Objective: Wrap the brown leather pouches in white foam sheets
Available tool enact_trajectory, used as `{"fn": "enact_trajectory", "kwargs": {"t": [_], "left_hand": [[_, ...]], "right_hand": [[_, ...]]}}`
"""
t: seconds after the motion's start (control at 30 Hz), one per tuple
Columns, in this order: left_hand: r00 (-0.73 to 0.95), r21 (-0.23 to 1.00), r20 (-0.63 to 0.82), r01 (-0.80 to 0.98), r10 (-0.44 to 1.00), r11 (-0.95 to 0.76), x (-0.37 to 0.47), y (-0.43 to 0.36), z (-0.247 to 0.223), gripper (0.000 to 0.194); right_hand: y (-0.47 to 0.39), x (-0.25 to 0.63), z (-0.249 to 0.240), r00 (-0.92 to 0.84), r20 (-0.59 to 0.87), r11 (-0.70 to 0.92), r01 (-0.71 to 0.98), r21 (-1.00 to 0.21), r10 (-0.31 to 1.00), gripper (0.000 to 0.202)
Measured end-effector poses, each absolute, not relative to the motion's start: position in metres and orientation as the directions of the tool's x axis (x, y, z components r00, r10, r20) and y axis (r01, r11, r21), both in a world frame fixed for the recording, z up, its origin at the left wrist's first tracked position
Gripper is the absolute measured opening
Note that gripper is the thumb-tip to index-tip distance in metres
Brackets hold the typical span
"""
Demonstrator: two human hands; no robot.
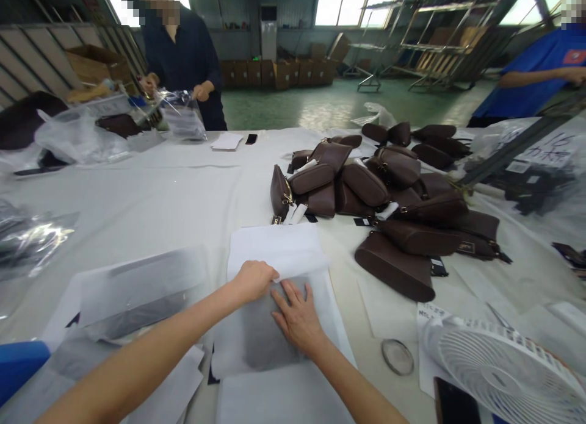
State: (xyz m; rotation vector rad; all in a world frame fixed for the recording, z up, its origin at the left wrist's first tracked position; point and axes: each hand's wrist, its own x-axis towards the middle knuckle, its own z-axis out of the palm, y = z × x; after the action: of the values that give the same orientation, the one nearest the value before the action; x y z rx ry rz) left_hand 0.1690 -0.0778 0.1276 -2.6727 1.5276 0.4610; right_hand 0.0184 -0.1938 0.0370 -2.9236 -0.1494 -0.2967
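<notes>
A white sheet of thin paper (279, 244) lies in front of me, with a dark flat item (263, 344) showing through its translucent layer. My left hand (254, 280) pinches the edge of the paper near the top of the dark shape. Just right of it, my right hand (297, 314) lies flat on the covered item with its fingers spread. A black corner peeks out at the lower left of the paper.
Brown leather bags (398, 198) are heaped at the right. A white fan (499, 369), a roll of clear tape (397, 357) and a phone (455, 402) sit lower right. Wrapped sheets (137, 283) lie left. Across the table, a person (183, 58) holds a clear plastic bag (183, 116).
</notes>
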Motion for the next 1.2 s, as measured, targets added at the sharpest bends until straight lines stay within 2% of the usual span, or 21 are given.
{"fn": "enact_trajectory", "kwargs": {"t": [0.1, 0.17, 0.27, 0.4, 0.47, 0.53, 0.6, 0.7, 0.8, 0.93, 1.07, 1.13, 1.2], "left_hand": [[0.469, 0.108, -0.259, -0.855, -0.844, -0.508, 0.141, -0.068, 0.112, 0.029], [0.501, 0.058, -0.198, -0.852, -0.843, -0.52, 0.118, -0.056, 0.089, 0.04], [0.538, -0.024, -0.028, -0.843, -0.842, -0.538, 0.093, -0.037, 0.047, 0.052], [0.518, -0.054, 0.092, -0.85, -0.851, -0.523, 0.085, -0.023, 0.01, 0.052], [0.5, -0.063, 0.115, -0.859, -0.858, -0.509, 0.086, -0.022, 0.005, 0.052], [0.482, -0.073, 0.13, -0.867, -0.867, -0.493, 0.087, -0.024, 0.005, 0.052], [0.468, -0.095, 0.14, -0.871, -0.872, -0.483, 0.087, -0.025, 0.007, 0.052], [0.454, -0.142, 0.148, -0.87, -0.879, -0.473, 0.086, -0.026, 0.009, 0.052], [0.442, -0.185, 0.157, -0.865, -0.883, -0.466, 0.086, -0.025, 0.011, 0.052], [0.408, -0.222, 0.184, -0.869, -0.894, -0.442, 0.085, -0.026, 0.014, 0.053], [0.412, -0.237, 0.181, -0.863, -0.893, -0.446, 0.081, -0.031, 0.015, 0.054], [0.432, -0.228, 0.167, -0.858, -0.886, -0.461, 0.079, -0.032, 0.017, 0.051], [0.45, -0.199, 0.145, -0.859, -0.881, -0.471, 0.078, -0.031, 0.023, 0.045]], "right_hand": [[-0.195, 0.021, 0.034, 0.986, 0.166, -0.974, 0.069, -0.214, 0.033, 0.052], [-0.196, 0.021, 0.031, 0.984, 0.178, -0.971, 0.071, -0.227, 0.03, 0.051], [-0.199, 0.017, 0.027, 0.971, 0.234, -0.961, 0.113, -0.252, 0.053, 0.048], [-0.214, 0.002, 0.035, 0.929, 0.362, -0.936, 0.193, -0.293, 0.078, 0.03], [-0.223, -0.002, 0.048, 0.897, 0.44, -0.956, 0.165, -0.241, 0.044, 0.029], [-0.229, 0.002, 0.063, 0.883, 0.462, -0.98, 0.16, -0.123, 0.086, 0.037], [-0.233, 0.012, 0.078, 0.895, 0.375, -0.965, 0.263, -0.008, 0.241, 0.04], [-0.239, 0.025, 0.089, 0.879, 0.155, -0.892, 0.451, 0.032, 0.451, 0.024], [-0.249, 0.023, 0.082, 0.857, 0.065, -0.86, 0.51, 0.034, 0.511, 0.018], [-0.257, 0.009, 0.058, 0.877, 0.097, -0.882, 0.469, 0.043, 0.471, 0.018], [-0.241, -0.003, 0.046, 0.915, 0.221, -0.938, 0.346, -0.002, 0.337, 0.024], [-0.227, -0.009, 0.043, 0.925, 0.253, -0.95, 0.308, -0.061, 0.283, 0.035], [-0.216, -0.013, 0.038, 0.941, 0.213, -0.95, 0.289, -0.113, 0.261, 0.051]]}}
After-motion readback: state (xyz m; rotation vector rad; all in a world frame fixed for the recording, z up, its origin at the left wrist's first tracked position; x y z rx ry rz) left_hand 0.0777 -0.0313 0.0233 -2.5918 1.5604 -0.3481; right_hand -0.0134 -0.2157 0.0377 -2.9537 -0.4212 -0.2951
